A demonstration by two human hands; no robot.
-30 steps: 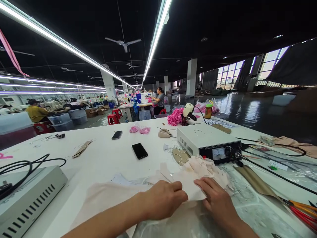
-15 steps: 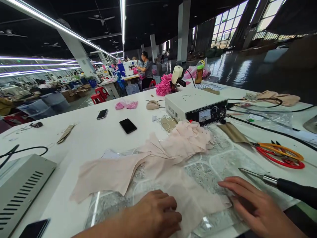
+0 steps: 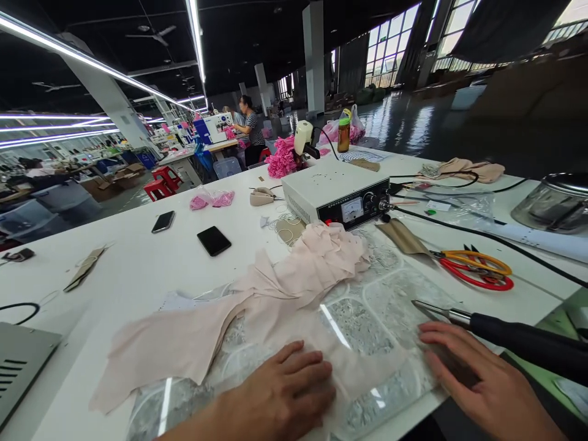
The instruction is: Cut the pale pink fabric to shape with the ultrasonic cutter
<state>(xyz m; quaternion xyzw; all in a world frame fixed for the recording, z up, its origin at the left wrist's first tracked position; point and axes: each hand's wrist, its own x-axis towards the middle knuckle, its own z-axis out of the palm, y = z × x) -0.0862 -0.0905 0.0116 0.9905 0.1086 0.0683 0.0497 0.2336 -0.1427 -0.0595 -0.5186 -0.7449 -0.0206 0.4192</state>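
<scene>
A pale pink fabric piece lies over a clear sheet at the table's front. On that piece my left hand rests palm down, its fingers apart. My right hand is beside the piece's right end, thumb and fingers spread with nothing held. Just beyond its fingertips lies a pen-like tool with a black handle and pointed metal tip; I cannot tell whether they touch. A crumpled heap of the same fabric and a longer flat piece lie farther forward.
Behind the heap stands a white control box with a dial and a black cable. Orange- and red-handled scissors lie to the right. Two phones, one a black phone, are at left centre. A person sits at a sewing machine farther back.
The camera view has shifted right. My right hand has drawn away from the fabric's end and is closer to the pen-like tool. My left hand's fingers have spread flatter on the fabric.
</scene>
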